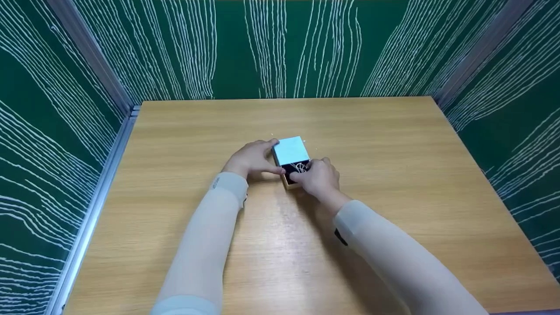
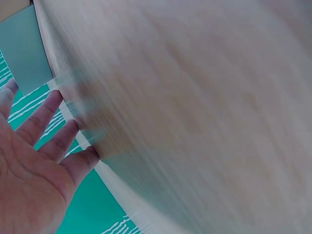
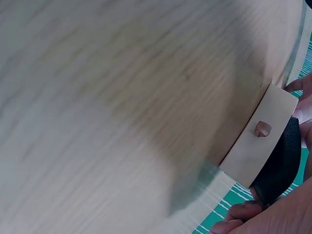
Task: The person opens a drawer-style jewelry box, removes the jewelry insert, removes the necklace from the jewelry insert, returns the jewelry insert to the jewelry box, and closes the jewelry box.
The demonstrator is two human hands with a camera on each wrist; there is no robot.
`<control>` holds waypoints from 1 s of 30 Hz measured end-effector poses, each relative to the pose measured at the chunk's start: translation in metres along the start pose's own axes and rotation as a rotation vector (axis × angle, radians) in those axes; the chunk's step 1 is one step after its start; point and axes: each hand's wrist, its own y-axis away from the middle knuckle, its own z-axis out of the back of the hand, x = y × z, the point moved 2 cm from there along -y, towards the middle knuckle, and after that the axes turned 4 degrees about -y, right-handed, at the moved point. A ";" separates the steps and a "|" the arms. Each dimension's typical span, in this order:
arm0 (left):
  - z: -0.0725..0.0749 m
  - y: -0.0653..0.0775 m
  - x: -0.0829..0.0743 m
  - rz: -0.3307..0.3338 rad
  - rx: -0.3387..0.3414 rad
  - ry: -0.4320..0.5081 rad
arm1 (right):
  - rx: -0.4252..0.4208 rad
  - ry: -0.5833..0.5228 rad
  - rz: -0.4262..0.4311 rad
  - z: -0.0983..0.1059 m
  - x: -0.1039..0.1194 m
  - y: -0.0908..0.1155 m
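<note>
A small box with a light blue sleeve (image 1: 291,151) sits near the middle of the table, its tan drawer (image 3: 261,136) slid partly out toward me. My left hand (image 1: 256,158) holds the sleeve's left side, thumb near and index finger at the far corner; its other fingers spread out straight in the left wrist view. Silvery chain-like strands (image 1: 301,167) lie on the dark inside of the drawer. With thumb and fingers, my right hand (image 1: 321,178) grips a curved black padded insert (image 3: 280,165), which stands up above the drawer front.
The wooden table (image 1: 175,131) runs out to the green walls (image 1: 236,52) with white wavy lines. Metal rails (image 1: 100,183) edge it on the left. A few tiny white specks lie behind the box.
</note>
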 end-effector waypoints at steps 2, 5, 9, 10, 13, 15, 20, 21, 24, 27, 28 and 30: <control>0.000 0.001 -0.001 0.002 0.002 0.003 | 0.009 -0.007 -0.014 0.002 -0.001 0.000; 0.000 0.002 -0.002 0.009 0.002 -0.002 | 0.019 -0.010 -0.026 0.003 -0.002 -0.001; 0.000 0.002 -0.002 0.006 0.001 -0.018 | 0.032 -0.012 -0.022 0.004 -0.004 0.000; -0.001 0.002 -0.002 0.005 0.003 -0.019 | 0.035 -0.012 -0.021 0.005 -0.004 0.001; -0.001 0.002 -0.002 0.001 0.008 -0.018 | 0.040 -0.013 -0.024 0.005 -0.005 0.003; -0.002 0.001 -0.001 0.000 0.011 -0.018 | 0.045 -0.016 -0.024 0.006 -0.006 0.005; -0.001 0.001 0.000 0.006 0.003 -0.015 | 0.039 0.006 0.008 0.006 -0.007 0.008; 0.000 0.001 0.000 0.006 -0.001 -0.016 | 0.033 0.013 0.017 0.005 -0.008 0.009; 0.000 0.001 0.000 0.006 -0.008 -0.015 | 0.020 0.033 0.040 0.005 -0.008 0.010; 0.000 0.000 0.000 0.007 -0.007 -0.022 | 0.013 0.036 0.048 0.004 -0.008 0.012; 0.000 0.000 0.000 0.010 -0.005 -0.021 | 0.012 0.038 0.049 0.004 -0.008 0.013; 0.000 0.000 0.001 0.016 -0.001 -0.018 | 0.015 0.040 0.050 0.004 -0.009 0.015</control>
